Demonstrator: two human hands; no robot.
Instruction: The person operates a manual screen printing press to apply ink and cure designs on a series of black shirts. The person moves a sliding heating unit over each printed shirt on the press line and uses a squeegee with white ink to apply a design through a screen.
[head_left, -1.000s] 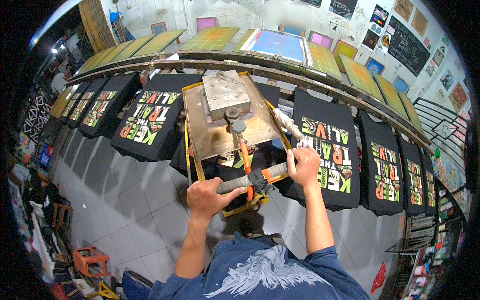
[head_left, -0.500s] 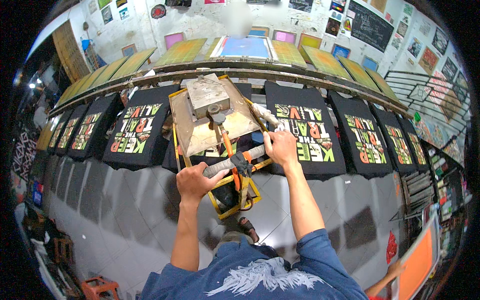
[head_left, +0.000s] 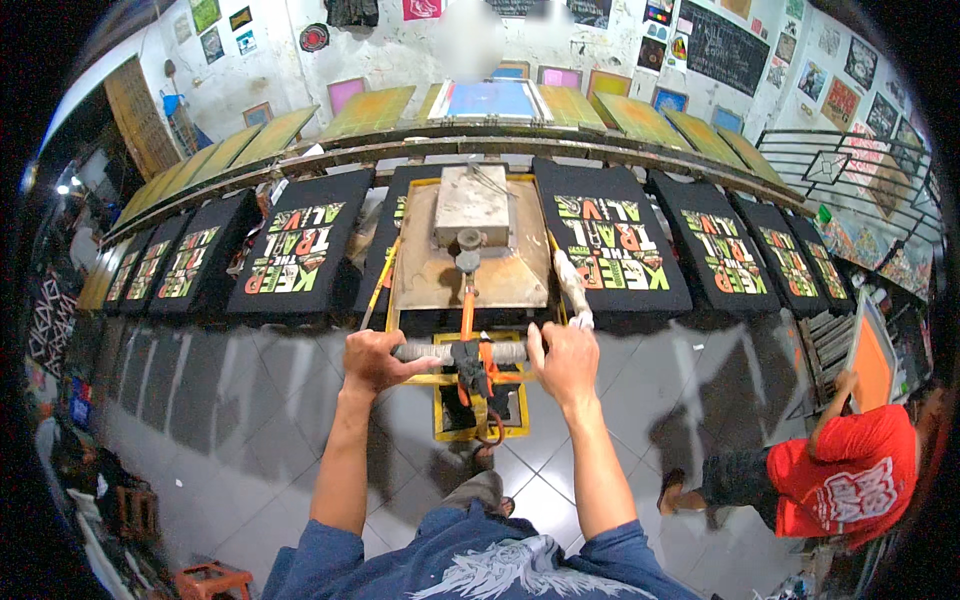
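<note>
Handlebar (head_left: 512,352): grey-wrapped, lies crosswise, its ends inside your two grips.
Left hand (head_left: 374,362): you clamp the bar's left end.
Right hand (head_left: 566,360): you clamp its right end.
Metal plate (head_left: 420,272): sits ahead of your grip, partly covering a black shirt (head_left: 391,235).
Neighbouring shirts (head_left: 612,240): lie either side.

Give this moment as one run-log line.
left fingers: around grey-wrapped handlebar | right fingers: around same handlebar | metal plate: over printed black shirt | co-worker: holding orange framed panel
</note>
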